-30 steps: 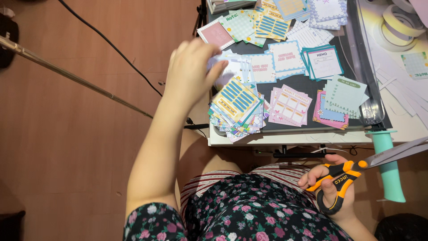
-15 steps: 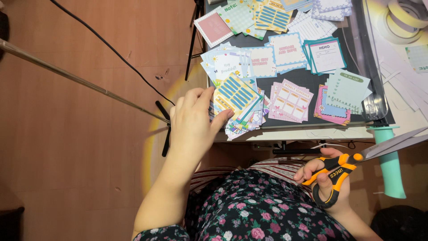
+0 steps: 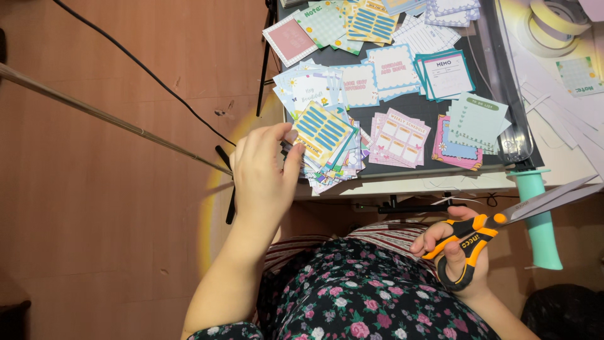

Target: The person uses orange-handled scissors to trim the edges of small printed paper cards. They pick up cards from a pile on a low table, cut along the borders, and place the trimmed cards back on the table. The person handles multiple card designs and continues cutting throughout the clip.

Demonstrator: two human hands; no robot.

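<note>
Left hand (image 3: 264, 173) has its fingertips on the yellow, blue-striped card (image 3: 321, 131) topping a fanned stack of cards (image 3: 330, 160) at the table's (image 3: 402, 182) near edge, touching, not yet pinched. Thin, light, slippery paper, best taken by a corner. Right hand (image 3: 456, 252) is clenched on orange-and-black scissors (image 3: 503, 220), blades closed.

One head-worn camera looks steeply down from close above (there is no second view), facing the counter (image 3: 402, 179) edge ahead, the person's lap below, and wooden floor (image 3: 94, 201) leftward.
</note>
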